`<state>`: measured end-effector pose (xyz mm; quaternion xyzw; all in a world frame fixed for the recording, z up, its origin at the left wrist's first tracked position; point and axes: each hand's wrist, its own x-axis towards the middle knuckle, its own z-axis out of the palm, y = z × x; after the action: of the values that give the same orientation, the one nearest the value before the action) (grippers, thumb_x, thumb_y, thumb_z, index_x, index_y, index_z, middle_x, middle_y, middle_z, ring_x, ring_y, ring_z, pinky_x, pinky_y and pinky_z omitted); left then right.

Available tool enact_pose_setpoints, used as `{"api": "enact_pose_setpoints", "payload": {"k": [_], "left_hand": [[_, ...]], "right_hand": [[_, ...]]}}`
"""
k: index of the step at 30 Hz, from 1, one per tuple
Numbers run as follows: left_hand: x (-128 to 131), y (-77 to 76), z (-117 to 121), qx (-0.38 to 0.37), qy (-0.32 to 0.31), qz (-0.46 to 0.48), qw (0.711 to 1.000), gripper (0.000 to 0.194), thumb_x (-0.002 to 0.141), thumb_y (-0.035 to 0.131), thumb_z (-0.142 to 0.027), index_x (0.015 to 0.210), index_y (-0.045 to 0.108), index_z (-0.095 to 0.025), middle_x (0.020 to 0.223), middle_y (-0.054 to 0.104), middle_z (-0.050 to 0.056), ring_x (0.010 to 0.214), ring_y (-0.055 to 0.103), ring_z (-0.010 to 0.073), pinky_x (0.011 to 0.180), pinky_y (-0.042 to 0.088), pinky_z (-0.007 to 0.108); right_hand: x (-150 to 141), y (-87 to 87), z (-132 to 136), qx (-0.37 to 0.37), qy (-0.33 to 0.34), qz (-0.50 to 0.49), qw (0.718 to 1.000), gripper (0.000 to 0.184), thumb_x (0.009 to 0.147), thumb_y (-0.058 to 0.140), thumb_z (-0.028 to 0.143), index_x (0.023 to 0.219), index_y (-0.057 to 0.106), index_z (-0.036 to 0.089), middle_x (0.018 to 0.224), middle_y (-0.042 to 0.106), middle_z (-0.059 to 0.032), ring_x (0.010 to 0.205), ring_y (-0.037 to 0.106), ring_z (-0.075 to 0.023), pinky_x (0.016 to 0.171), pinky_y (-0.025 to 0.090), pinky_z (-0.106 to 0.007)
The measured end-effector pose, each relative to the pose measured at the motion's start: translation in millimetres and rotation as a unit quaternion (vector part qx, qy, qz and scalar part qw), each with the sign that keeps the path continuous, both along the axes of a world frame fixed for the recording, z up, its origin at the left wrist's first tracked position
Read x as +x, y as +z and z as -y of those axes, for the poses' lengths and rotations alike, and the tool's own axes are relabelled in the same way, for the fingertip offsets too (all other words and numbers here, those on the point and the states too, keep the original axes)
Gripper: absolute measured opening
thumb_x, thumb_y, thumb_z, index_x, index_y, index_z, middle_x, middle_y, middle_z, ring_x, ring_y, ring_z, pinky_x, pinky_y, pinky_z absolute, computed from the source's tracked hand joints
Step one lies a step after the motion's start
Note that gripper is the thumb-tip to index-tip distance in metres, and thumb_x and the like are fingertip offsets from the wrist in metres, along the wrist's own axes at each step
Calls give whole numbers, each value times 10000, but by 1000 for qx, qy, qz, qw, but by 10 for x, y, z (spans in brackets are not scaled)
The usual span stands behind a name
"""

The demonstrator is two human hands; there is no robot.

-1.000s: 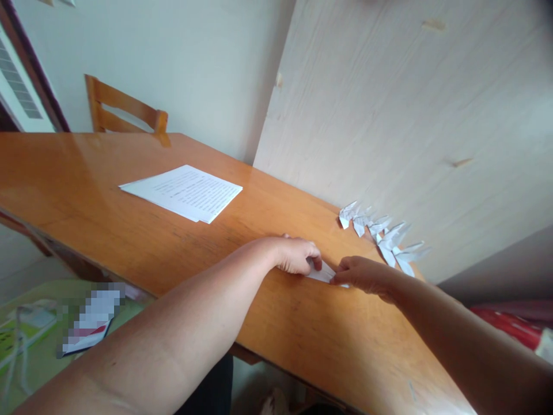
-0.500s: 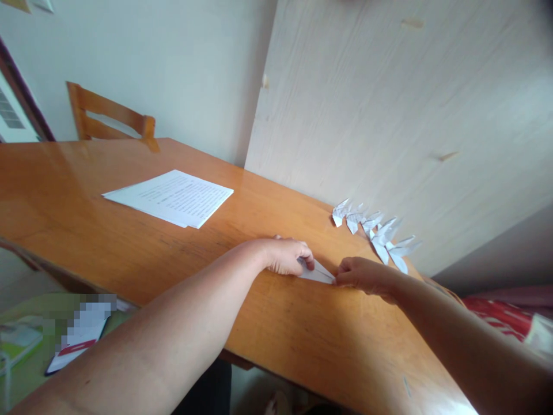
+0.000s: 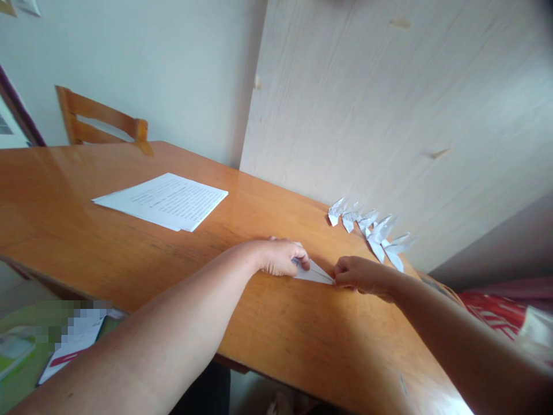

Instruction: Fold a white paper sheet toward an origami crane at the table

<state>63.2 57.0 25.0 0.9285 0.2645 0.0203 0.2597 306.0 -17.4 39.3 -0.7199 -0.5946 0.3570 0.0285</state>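
A small folded piece of white paper point(image 3: 317, 273) lies flat on the orange wooden table point(image 3: 129, 253). My left hand point(image 3: 283, 257) is curled, its fingers pressing down on the paper's left end. My right hand point(image 3: 362, 275) pinches the paper's pointed right tip with closed fingers. Both hands rest on the tabletop, with the paper stretched between them.
Several finished folded paper figures point(image 3: 371, 230) stand in a row by the pale wood panel point(image 3: 389, 115). A stack of printed sheets point(image 3: 164, 200) lies at the left. A wooden chair point(image 3: 101, 124) stands behind the table. Red fabric point(image 3: 492, 314) shows at the lower right.
Both hands stay on the folded paper. The right hand's fingers have slid outward to its tip, so more of the paper shows between the hands. The camera has turned slightly right.
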Motion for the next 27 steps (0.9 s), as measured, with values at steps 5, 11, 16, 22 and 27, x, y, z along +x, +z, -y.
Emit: {"api": "enact_pose_setpoints", "payload": {"k": [5,11,16,22,27], "left_hand": [[-8,18,19,5,1,-3,1000,428,754,536,-220,1141,661,-356,1354,586,-53,1228,521,231,1115,266,458],[-15,19,24,-3,3,5,1000,432,745,551,-202,1137,668,-342,1339,598,-45,1179,551,227,1109,271,437],[-18,-4,15,-11,7,23,1000,421,737,558,-194,1112,682,-341,1322,615,-41,1180,557,238,1106,268,436],[-21,-23,13,-12,12,39,999,420,718,562,-177,1079,699,-341,1309,628,-36,1174,561,249,1093,273,436],[-18,-40,7,-11,11,47,999,432,705,560,-173,1075,701,-344,1303,633,-37,1184,555,262,1079,275,442]], "right_hand": [[49,-7,-18,-9,2,-6,1000,106,686,612,218,764,544,195,584,515,37,524,424,-96,482,272,-233],[115,-33,-44,-15,15,-12,1000,110,674,624,195,754,548,196,575,532,32,514,437,-99,470,275,-234],[134,-36,-36,-6,15,-23,1000,136,674,623,182,793,558,196,588,546,31,526,447,-103,477,287,-233],[141,-33,-11,4,3,-44,999,145,654,622,160,779,559,197,588,543,33,534,460,-104,483,291,-230],[139,-44,34,22,-15,-83,996,152,625,605,148,758,550,197,587,518,47,532,455,-95,475,286,-220]]}}
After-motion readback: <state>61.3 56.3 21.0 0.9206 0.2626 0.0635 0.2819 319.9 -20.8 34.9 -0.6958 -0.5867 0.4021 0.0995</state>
